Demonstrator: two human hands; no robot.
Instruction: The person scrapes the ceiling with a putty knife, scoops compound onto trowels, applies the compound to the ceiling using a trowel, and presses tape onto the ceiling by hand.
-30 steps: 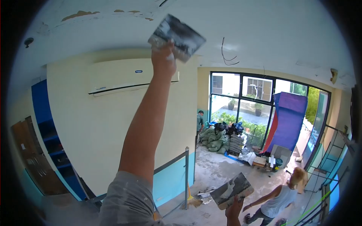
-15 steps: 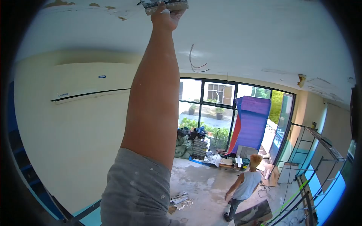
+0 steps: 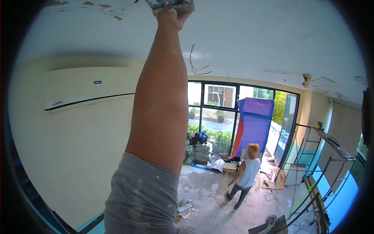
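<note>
My left hand (image 3: 171, 16), at the top of the view, is closed on a flat plastering blade (image 3: 171, 5) smeared with grey and white putty. Its upper part is cut off by the frame edge. The bare forearm stretches straight up from a grey sleeve (image 3: 142, 195) with pale specks. The blade is held up close to the white ceiling (image 3: 241, 35); whether the two touch is hidden. My right hand is outside the view.
Loose wires (image 3: 196, 64) hang from the ceiling, which has peeling patches. A person (image 3: 247, 173) in a white sleeveless top walks below. Scaffolding (image 3: 331, 142) stands at right. Stacked bags (image 3: 202, 152) and a purple sheet (image 3: 255, 121) are by the window. Debris (image 3: 187, 208) lies on the floor.
The view has turned slightly, shifting the room leftward. The person below has walked farther toward the window. My left hand still holds the blade overhead, in nearly the same place.
</note>
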